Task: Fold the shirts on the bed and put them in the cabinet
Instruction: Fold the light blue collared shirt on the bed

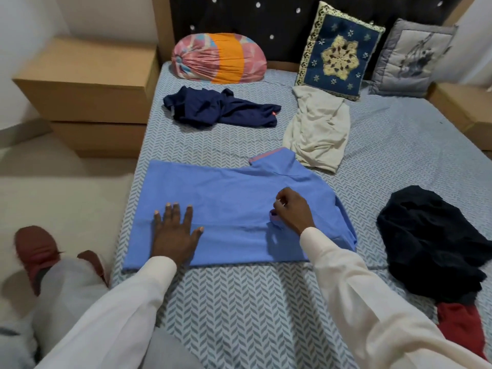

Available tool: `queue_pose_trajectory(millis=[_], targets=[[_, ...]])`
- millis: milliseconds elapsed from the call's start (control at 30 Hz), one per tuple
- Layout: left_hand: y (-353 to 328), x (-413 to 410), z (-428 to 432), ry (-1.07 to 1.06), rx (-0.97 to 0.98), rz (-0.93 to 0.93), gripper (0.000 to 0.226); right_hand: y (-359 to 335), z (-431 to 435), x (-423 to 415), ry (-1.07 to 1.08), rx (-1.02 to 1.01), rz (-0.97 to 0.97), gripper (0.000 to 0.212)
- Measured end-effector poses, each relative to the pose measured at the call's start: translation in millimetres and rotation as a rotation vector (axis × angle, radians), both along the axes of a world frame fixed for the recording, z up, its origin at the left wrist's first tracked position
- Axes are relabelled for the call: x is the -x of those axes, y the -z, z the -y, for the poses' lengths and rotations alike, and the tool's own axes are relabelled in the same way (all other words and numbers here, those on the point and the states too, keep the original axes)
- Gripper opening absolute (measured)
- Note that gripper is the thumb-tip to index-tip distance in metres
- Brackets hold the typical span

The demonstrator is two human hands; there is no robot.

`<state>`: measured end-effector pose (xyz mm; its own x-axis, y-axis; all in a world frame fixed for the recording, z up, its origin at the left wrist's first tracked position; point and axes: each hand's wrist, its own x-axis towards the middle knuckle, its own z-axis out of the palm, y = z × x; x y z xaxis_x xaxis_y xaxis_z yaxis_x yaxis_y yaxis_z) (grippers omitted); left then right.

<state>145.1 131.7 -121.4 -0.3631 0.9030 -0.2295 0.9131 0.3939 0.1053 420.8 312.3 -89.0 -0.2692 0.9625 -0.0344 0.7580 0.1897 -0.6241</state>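
1. Chevron-sheeted bed (239, 310) fills the view, pillows (339, 51) at the headboard, brown boxes (87, 83) on the left.
2. Blue shirt (226, 187) lies spread flat across the near part of the bed, collar on the far side.
3. Your left hand (174, 233) presses flat on it, fingers straight and spread, gripping nothing.
4. Your right hand (292, 209), fingers curled, pinches the sleeve cuff (274, 215) over the shirt's body.
5. Navy shirt (221, 109) and cream shirt (316, 129) lie crumpled beyond; black shirt (436, 241) is heaped at right, touching a red cloth (460, 328).
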Motion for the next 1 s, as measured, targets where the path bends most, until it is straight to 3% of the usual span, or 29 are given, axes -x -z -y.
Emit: queue_pose_trajectory(millis=[100,200,300,533,667,800,900,1000], targets=[[-5.3,23.7,-34.1,0.043,0.052,0.042,0.072,8.5,-27.8,38.5,-0.123,0.019,0.091,0.03],[-10.7,55.7,-66.2,0.055,0.07,-0.01,0.072,10.6,-63.8,77.4,-0.28,0.085,0.357,0.066],[-15.0,93.7,-102.6,0.055,0.073,-0.068,0.072,10.0,-102.5,108.6,-0.298,0.129,0.586,0.084],[-29.0,153.5,-166.6,0.051,0.113,-0.044,0.078,27.4,-132.4,128.6,-0.261,0.145,0.698,0.072],[-34.3,162.1,-173.6,0.054,0.156,-0.149,0.08,31.5,-130.6,119.9,-0.176,0.112,0.636,0.044],[-40.5,158.8,-151.4,0.138,0.036,-0.324,0.052,28.3,-122.0,106.4,-0.103,0.147,0.497,0.036],[-46.1,160.5,-120.7,0.174,-0.075,-0.291,0.026,24.1,-114.2,88.1,-0.09,0.141,0.334,0.028],[-49.9,166.7,-93.7,0.167,-0.087,-0.183,0.033,13.7,-97.4,73.0,-0.038,0.065,0.174,0.023]])
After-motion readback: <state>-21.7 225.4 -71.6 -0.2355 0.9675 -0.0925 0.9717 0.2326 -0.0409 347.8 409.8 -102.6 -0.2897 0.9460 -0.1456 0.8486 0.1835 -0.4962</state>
